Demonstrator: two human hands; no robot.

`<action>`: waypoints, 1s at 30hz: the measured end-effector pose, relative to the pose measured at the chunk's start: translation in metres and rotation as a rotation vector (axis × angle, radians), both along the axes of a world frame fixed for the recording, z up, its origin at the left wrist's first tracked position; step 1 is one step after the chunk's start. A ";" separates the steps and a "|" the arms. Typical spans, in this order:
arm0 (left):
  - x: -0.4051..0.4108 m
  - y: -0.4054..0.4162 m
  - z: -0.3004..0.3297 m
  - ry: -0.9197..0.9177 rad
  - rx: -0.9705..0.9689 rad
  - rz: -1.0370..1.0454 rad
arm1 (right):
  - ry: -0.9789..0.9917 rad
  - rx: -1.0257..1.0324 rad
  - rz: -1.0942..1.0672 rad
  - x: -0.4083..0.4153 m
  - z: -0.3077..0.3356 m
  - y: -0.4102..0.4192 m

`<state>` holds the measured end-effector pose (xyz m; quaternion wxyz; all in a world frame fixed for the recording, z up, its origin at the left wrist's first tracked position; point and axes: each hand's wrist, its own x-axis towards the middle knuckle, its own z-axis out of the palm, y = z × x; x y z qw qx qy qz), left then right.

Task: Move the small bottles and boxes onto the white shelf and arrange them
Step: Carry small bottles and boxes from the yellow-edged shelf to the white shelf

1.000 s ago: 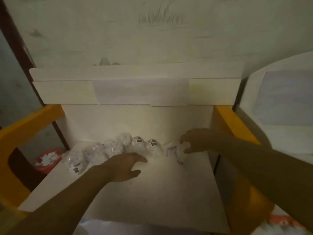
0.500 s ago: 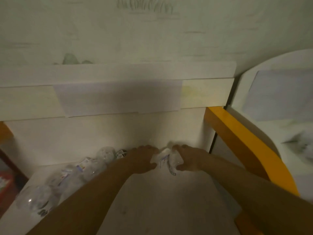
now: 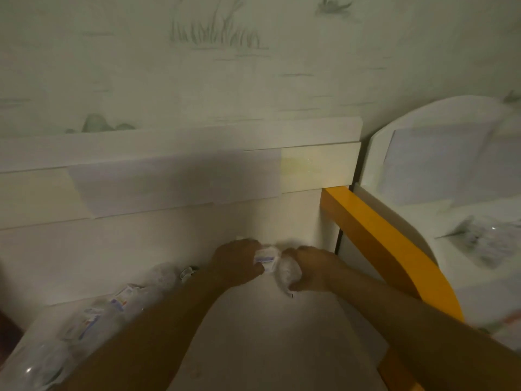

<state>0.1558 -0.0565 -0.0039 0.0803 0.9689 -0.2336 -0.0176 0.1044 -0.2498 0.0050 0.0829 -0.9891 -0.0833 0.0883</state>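
Both hands (image 3: 282, 266) gripping crinkly clear packet (image 3: 275, 263)

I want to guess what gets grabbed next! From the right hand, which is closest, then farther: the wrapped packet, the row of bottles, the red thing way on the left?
1. Wrapped packet: held in the right hand.
2. Row of bottles: left, along the shelf back.
3. Red thing: far left edge.

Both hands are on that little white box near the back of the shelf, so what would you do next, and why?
Probably nudge the small box back against the shelf's rear wall and let go. The left hand and right hand both hold it at the right end of the row of bottles, so it looks nearly placed.
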 end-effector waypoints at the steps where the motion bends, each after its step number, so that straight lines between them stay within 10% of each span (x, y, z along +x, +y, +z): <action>1: 0.000 0.004 0.012 0.003 -0.012 -0.008 | -0.009 0.015 0.008 0.002 0.010 0.001; 15: 0.015 0.021 0.137 -0.229 -0.051 -0.130 | -0.344 -0.024 -0.092 -0.017 0.162 -0.023; 30: -0.050 -0.132 0.180 -0.307 -0.117 -0.384 | -0.361 -0.069 -0.317 -0.116 0.195 -0.162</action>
